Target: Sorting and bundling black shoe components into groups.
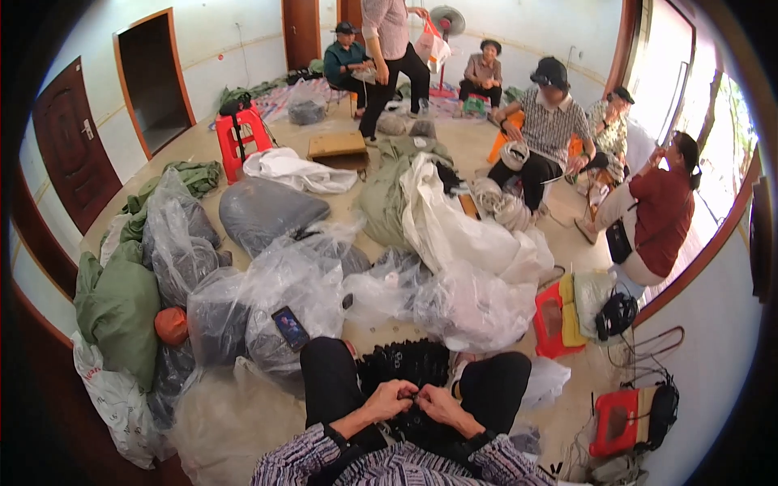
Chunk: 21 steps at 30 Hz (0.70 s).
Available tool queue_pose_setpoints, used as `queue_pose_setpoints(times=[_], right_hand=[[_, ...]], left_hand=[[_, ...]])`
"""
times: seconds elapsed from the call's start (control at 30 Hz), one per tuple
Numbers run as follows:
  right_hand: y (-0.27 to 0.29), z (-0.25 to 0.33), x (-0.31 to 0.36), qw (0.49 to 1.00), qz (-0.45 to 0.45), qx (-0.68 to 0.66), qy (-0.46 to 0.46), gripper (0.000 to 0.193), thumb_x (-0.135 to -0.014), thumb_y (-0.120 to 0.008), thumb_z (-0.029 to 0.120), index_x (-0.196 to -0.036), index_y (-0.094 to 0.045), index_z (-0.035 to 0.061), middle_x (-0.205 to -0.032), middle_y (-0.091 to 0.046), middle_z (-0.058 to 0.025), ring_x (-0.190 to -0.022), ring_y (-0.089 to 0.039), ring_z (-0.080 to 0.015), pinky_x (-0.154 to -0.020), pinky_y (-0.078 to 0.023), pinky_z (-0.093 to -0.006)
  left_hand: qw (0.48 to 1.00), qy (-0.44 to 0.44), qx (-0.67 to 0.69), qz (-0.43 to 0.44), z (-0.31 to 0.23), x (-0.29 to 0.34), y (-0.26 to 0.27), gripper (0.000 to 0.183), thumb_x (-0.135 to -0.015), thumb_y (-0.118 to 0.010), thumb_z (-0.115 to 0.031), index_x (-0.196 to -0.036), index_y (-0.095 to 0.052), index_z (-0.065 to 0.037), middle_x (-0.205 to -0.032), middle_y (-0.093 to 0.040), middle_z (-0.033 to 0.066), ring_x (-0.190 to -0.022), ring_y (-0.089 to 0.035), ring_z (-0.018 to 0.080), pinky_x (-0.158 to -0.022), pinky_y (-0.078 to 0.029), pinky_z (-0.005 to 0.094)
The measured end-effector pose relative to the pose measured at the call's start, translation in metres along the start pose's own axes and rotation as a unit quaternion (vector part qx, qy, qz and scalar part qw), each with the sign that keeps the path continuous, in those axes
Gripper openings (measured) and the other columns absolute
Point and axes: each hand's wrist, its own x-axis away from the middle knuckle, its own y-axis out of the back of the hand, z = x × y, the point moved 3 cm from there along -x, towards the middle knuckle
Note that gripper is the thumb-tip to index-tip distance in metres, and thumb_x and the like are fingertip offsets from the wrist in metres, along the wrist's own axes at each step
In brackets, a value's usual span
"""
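Observation:
My left hand [391,398] and my right hand [442,407] meet over my lap, fingertips pinched close together. Between them is a small dark piece, too small to name. Just beyond and below my hands lies a heap of black knotted or looped material [403,362], spread between my knees. Some of it runs under my fingers, and I cannot tell whether the pinched piece belongs to it. A lit phone [290,326] rests on a clear plastic bag [267,292] to the left of my left knee.
Stuffed plastic bags and green sacks [121,312] crowd the floor ahead and left. A white sheet [446,223] lies in the middle. Red stools stand at left [241,138] and right [613,425]. Several people sit working farther back; one person [393,57] stands holding a bag.

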Motion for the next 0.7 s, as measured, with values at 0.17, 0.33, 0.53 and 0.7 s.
queue_pose_setpoints(times=[0.17, 0.33, 0.53, 0.7], right_hand=[[-0.006, -0.028, -0.009, 0.986, 0.037, 0.106, 0.124, 0.012, -0.076, -0.05, 0.012, -0.077, -0.054, 0.0005, -0.076, -0.055, -0.0205, -0.071, -0.054, -0.0376, -0.063, -0.043, -0.0437], [0.083, -0.019, -0.017, 0.975, -0.081, -0.191, -0.083, 0.015, -0.077, -0.052, 0.001, -0.091, -0.051, -0.0043, -0.062, -0.055, -0.0067, -0.053, -0.054, -0.0113, -0.045, -0.045, -0.0252], [0.081, -0.055, -0.049, 0.983, -0.022, -0.134, -0.122, 0.024, -0.069, -0.059, 0.004, -0.089, -0.053, -0.0065, -0.07, -0.059, -0.0115, -0.055, -0.056, -0.016, -0.051, -0.047, -0.0302], [-0.009, -0.165, -0.056, 0.962, 0.05, 0.202, -0.177, 0.022, -0.063, -0.063, 0.01, -0.081, -0.061, -0.0024, -0.073, -0.063, -0.0176, -0.067, -0.061, -0.0281, -0.062, -0.048, -0.0382]], left_hand=[[0.997, -0.066, -0.016, -0.039, 0.003, -0.004, 0.019, 0.028, -0.067, -0.062, -0.006, -0.094, -0.057, -0.003, -0.084, -0.058, 0.0061, -0.078, -0.057, 0.0149, -0.071, -0.047, 0.0282], [0.974, 0.056, 0.14, -0.171, -0.004, 0.011, 0.08, 0.03, -0.077, -0.059, -0.003, -0.105, -0.052, 0.004, -0.079, -0.057, 0.0047, -0.069, -0.056, 0.0105, -0.062, -0.047, 0.0223], [0.932, 0.23, 0.256, -0.115, 0.022, -0.005, 0.07, 0.027, -0.082, -0.057, -0.011, -0.106, -0.049, 0.0, -0.086, -0.057, 0.0063, -0.077, -0.059, 0.0175, -0.069, -0.049, 0.0294], [0.911, 0.382, 0.138, -0.075, 0.091, -0.019, 0.025, 0.02, -0.077, -0.06, -0.009, -0.093, -0.052, -0.001, -0.074, -0.055, 0.0066, -0.064, -0.058, 0.0175, -0.054, -0.05, 0.0301]])
